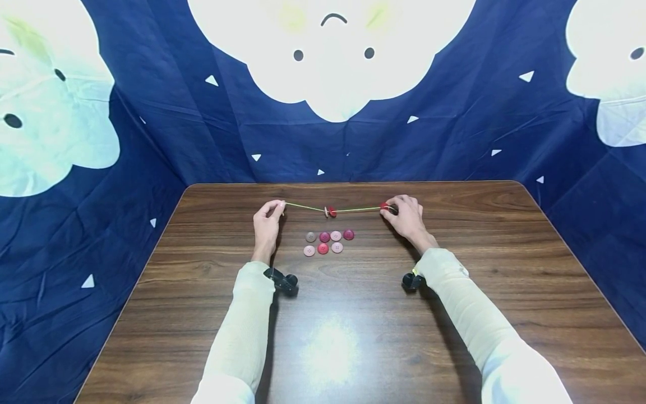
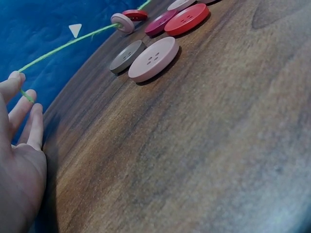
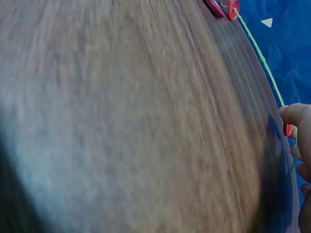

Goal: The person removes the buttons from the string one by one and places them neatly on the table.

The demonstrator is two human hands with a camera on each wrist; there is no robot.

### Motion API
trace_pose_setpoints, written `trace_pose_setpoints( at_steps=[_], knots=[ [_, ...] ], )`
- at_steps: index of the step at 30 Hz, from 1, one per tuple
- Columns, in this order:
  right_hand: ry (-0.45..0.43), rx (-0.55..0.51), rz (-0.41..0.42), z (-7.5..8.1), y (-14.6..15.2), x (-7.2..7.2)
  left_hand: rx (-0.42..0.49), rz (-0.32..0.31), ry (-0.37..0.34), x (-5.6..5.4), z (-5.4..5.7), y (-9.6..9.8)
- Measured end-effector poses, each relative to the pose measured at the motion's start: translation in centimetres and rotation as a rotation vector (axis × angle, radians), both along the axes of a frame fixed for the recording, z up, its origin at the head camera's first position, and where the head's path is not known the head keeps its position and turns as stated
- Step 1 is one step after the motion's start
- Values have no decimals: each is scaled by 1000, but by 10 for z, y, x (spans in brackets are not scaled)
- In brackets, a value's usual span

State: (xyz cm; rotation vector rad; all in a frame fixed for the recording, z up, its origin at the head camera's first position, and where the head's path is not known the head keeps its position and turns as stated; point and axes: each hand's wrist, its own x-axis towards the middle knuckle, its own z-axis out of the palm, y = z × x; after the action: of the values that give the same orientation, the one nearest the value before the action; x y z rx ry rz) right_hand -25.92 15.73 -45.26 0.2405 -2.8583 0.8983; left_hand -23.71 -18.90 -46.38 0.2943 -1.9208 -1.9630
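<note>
A thin green string [image 1: 359, 210] stretches between both hands, sagging slightly toward the middle. My left hand [image 1: 266, 227] pinches it near one end between thumb and fingertip, and a short tail [image 2: 27, 96] hangs below the pinch. On the other side, my right hand [image 1: 406, 216] grips a small red button [image 3: 288, 130] that the string runs to, its fingers hiding part of it. Two threaded buttons hang side by side mid-string: a pale pink button [image 2: 122, 23] and a second red button [image 1: 332, 211].
Several loose four-hole buttons lie in two rows below the string, among them a grey button [image 1: 310, 237], a bright red button [image 1: 323, 248] and a pink button [image 2: 153, 59]. They rest on a brown wooden table [image 1: 353, 348], with blue cloud-patterned cloth [image 1: 166, 112] behind.
</note>
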Motion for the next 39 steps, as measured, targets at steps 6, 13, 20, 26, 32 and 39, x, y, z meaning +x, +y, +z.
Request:
trace_pose_setpoints(
  at_steps=[6, 13, 20, 26, 32, 39],
  knots=[
    [12, -4, -14, -5, 7, -2, 5, -13, -7, 2, 4, 0],
    [-5, 2, -19, -3, 12, 0, -5, -5, -2, 0, 0, -1],
    [12, 11, -33, -4, 19, -1, 2, 1, 15, 0, 0, 0],
    [12, 9, -49, -3, 25, 0, 2, 0, 8, 0, 0, 0],
    [13, 15, -68, -3, 33, -1, -9, 1, 0, 0, 0, 0],
    [19, 18, -71, -4, 40, -1, -6, -2, -5, -1, 1, -1]
  ],
)
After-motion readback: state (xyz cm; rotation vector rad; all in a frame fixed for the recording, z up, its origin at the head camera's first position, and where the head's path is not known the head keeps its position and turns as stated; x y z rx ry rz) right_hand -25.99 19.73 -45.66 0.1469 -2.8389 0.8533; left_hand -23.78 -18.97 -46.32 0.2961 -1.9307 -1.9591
